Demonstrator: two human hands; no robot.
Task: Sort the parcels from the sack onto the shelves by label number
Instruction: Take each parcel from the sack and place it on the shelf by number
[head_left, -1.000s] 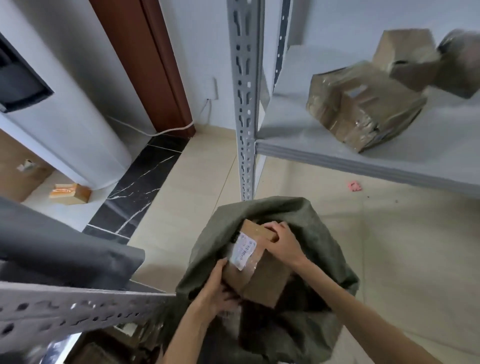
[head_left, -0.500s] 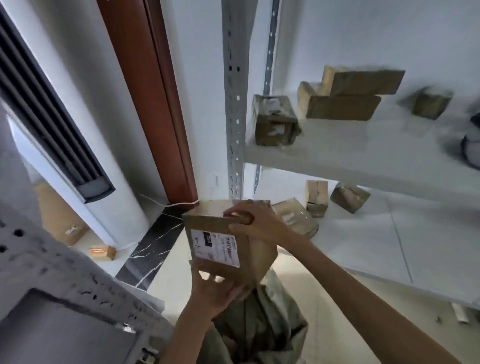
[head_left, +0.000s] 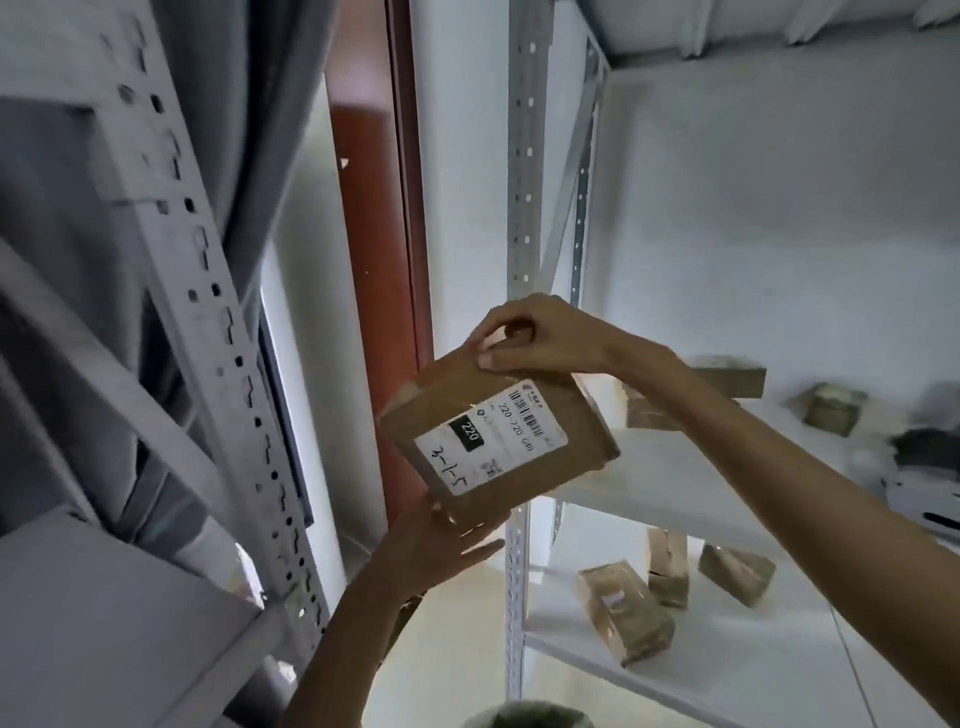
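Note:
A brown cardboard parcel (head_left: 540, 467) is held up in the air in front of the grey shelf post (head_left: 521, 208). Its white label faces me, printed "220" with handwritten "3-1-5". My right hand (head_left: 530, 335) grips the parcel's top edge, thumb on the labelled face. My left hand (head_left: 441, 545) supports the bottom corner from below with fingers spread flat. The green sack's rim (head_left: 524, 717) shows at the bottom edge.
White shelves (head_left: 727, 670) on the right carry several brown parcels, among them one (head_left: 626, 613) on the lower shelf and another (head_left: 831, 408) on the middle shelf. A second grey rack (head_left: 218, 322) stands close on the left. A brown door frame (head_left: 384, 312) is behind.
Both hands lifted the parcel out of the sack and raised it to shelf height, turning its label toward me. My view tilted upward from the floor to the shelves.

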